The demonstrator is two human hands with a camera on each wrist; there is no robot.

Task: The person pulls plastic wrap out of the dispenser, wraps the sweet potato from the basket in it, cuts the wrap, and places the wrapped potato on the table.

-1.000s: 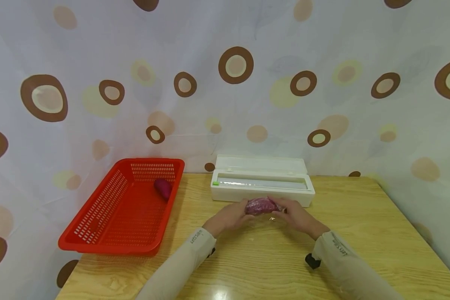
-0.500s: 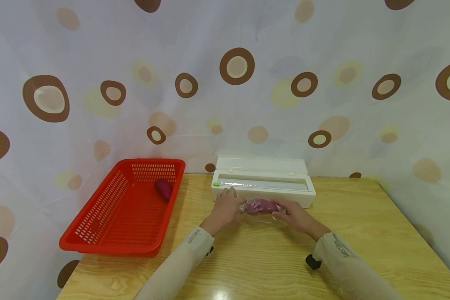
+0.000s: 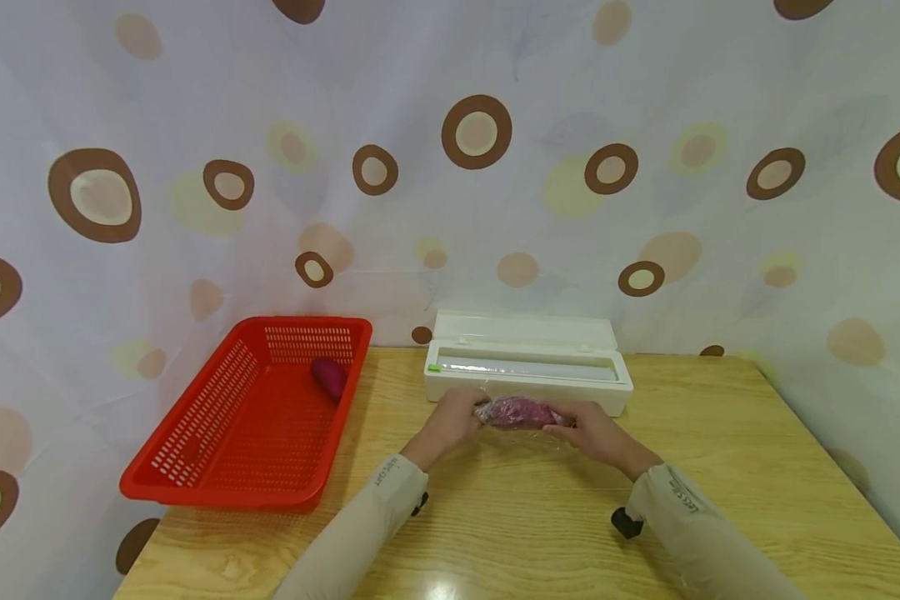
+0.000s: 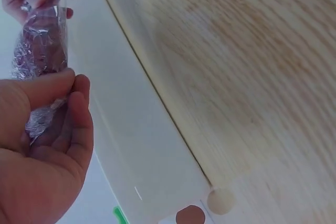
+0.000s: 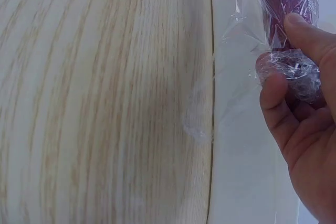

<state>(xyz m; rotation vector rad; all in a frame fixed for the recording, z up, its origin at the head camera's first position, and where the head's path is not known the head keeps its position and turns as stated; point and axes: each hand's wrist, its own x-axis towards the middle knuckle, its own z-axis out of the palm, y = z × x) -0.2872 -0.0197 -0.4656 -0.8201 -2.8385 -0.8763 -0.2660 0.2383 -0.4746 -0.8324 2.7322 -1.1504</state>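
Note:
A purple sweet potato (image 3: 520, 412) wrapped in clear plastic film is held level above the table, in front of the white box. My left hand (image 3: 448, 423) pinches the twisted film at its left end; in the left wrist view thumb and fingertips meet around the crinkled plastic (image 4: 44, 116). The right hand (image 3: 594, 429) grips the other end, its thumb lying on the sweet potato and its fingers curled under the bunched film (image 5: 294, 69). A loose flap of film (image 5: 197, 124) hangs below, seen from the right wrist.
Behind the hands stands a white cling film box (image 3: 525, 389), its lid (image 3: 521, 329) raised, with a roll and a green slider (image 3: 434, 367) inside. To the left, a red plastic basket (image 3: 258, 433) holds another purple sweet potato (image 3: 329, 377). A spotted curtain (image 3: 390, 225) hangs behind.
The left hand has drawn off the sweet potato's left part, lifted its fingers, then come down to pinch the film end. The right hand has stayed nearly in place.

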